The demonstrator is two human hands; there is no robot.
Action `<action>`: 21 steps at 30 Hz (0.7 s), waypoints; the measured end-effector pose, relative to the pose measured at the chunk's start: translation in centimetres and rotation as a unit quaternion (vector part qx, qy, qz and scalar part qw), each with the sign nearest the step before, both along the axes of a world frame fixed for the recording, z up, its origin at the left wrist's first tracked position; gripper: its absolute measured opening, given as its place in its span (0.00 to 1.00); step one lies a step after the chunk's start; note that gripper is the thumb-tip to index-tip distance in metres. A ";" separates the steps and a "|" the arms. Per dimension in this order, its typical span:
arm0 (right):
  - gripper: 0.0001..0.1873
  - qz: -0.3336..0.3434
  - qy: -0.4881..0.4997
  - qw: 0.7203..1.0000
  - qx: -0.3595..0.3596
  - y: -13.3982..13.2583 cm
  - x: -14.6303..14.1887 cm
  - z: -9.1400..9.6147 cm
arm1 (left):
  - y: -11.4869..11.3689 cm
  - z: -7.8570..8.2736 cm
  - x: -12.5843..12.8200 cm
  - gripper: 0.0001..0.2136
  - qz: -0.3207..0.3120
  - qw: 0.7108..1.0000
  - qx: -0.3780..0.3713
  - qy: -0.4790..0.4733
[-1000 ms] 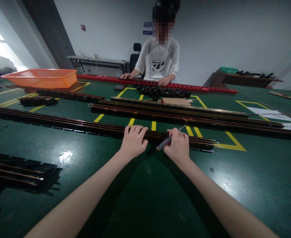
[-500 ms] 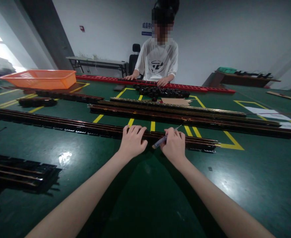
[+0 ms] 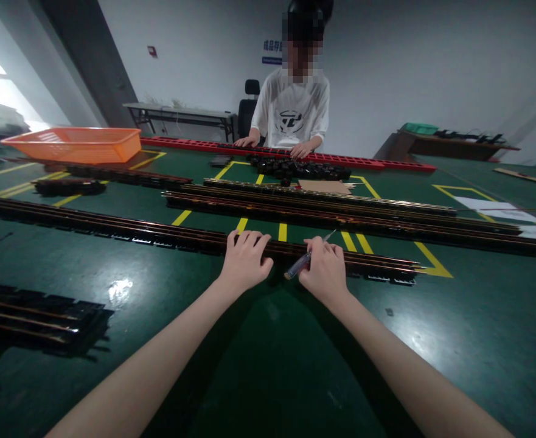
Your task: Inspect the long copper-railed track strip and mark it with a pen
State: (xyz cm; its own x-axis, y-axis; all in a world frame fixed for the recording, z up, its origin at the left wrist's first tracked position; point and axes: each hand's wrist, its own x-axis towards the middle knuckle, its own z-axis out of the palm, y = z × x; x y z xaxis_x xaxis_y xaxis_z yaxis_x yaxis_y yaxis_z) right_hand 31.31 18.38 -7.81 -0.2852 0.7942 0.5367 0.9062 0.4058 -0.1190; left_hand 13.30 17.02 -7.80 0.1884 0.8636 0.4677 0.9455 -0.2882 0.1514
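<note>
A long black strip with copper-coloured rods point(image 3: 158, 232) lies across the green table in front of me. My left hand point(image 3: 246, 260) is over its middle, fingers curled over the far side and thumb on the near side. Farther right, my right hand point(image 3: 325, 267) holds a small screwdriver point(image 3: 297, 266) with a translucent handle; its thin shaft points up and to the right. The fingers of that hand also rest against the strip, whose right end reaches past it with bare rod tips showing. What lies under my palms is hidden.
Beyond are more rod strips point(image 3: 258, 204), a pile of black parts point(image 3: 302, 167) and a piece of cardboard point(image 3: 325, 187). An orange basket point(image 3: 73, 155) stands at the left. A person point(image 3: 290, 109) works at a red rack point(image 3: 386, 164). More strips point(image 3: 25, 316) lie near left.
The strip has slid to the right, its right end now farther from my right hand. My right hand and the screwdriver have shifted slightly right; my left hand stays in place.
</note>
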 end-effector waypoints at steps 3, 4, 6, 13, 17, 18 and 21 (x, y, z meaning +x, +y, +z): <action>0.10 0.008 -0.026 1.000 0.003 -0.1 -0.1 0.0 | 0.0 0.0 0.0 0.18 0.000 1.000 0.001 0.002; 0.11 0.009 -0.029 1.000 0.002 -0.1 -0.1 0.0 | 0.0 0.0 0.0 0.18 0.001 1.000 0.000 0.004; 0.12 0.005 -0.029 1.000 0.000 -0.1 -0.2 0.0 | 0.0 0.0 0.1 0.18 0.003 1.000 -0.003 0.007; 0.11 -0.017 -0.023 1.000 -0.001 -0.1 -0.5 0.1 | -0.1 0.1 0.1 0.18 0.007 1.000 -0.001 0.006; 0.11 -0.014 -0.004 1.000 -0.008 -0.3 -1.0 0.4 | -0.2 0.2 0.1 0.18 0.017 1.000 0.001 0.004; 0.10 -0.013 0.001 1.000 -0.004 -0.3 -1.0 0.4 | -0.2 0.2 0.1 0.18 0.017 1.000 0.001 0.003; 0.11 -0.010 0.016 1.000 0.014 -0.3 -1.0 0.3 | -0.3 0.3 0.1 0.17 0.012 1.000 -0.001 -0.001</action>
State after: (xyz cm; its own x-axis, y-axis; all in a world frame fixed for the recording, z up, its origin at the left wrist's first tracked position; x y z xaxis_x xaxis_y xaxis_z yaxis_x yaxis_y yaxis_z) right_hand 30.30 18.07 -7.51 -0.2529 0.7839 0.5670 0.9099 0.3920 -0.1361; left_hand 13.41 16.77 -7.45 0.1656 0.8689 0.4664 0.9519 -0.2646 0.1548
